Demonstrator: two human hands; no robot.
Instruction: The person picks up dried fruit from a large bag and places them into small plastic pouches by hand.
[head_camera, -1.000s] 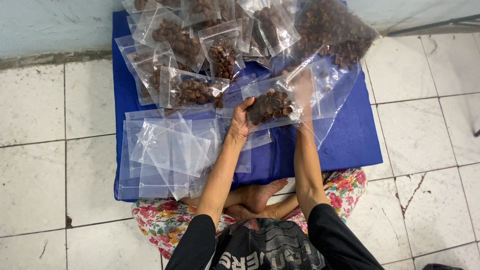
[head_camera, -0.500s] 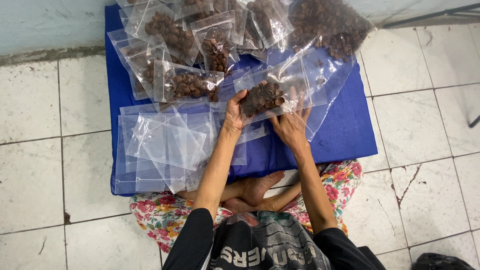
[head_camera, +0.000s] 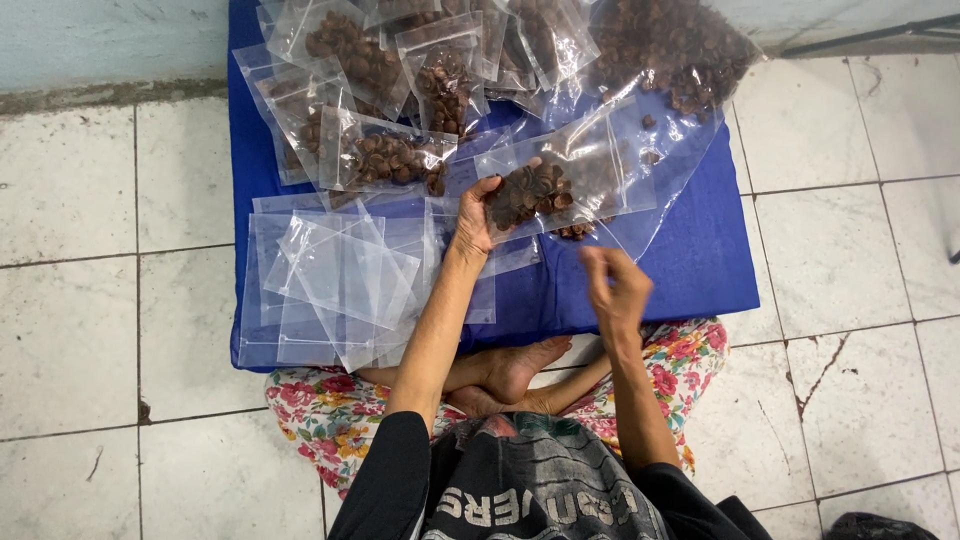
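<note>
- At the bottom centre of the frame, crossed legs in flowered trousers are seen on the tiled floor, with bare feet tucked in.
- The right hand is held just above the near edge of the blue mat, right of centre; its fingers are loosely curled and it is blurred, so whether anything small is pinched cannot be told.
- The left hand is closed on the lower left corner of a clear zip bag at the frame's centre, partly filled with brown, nut-like pieces.
- For a good fill, the bag is best kept mouth-up and gripped by its corner, so that pieces settle to the bottom and the seal strip stays free of crumbs before it is pressed shut.
- A stack of empty clear bags, flat and rectangular, is spread at centre left of the mat.
- Filled small bags, clear with dark brown contents, are overlapped at upper left and upper centre.
- A large clear bag of the same brown pieces is laid at upper right, its open end drawn toward the held bag.
- No labels are made out on any bag.
</note>
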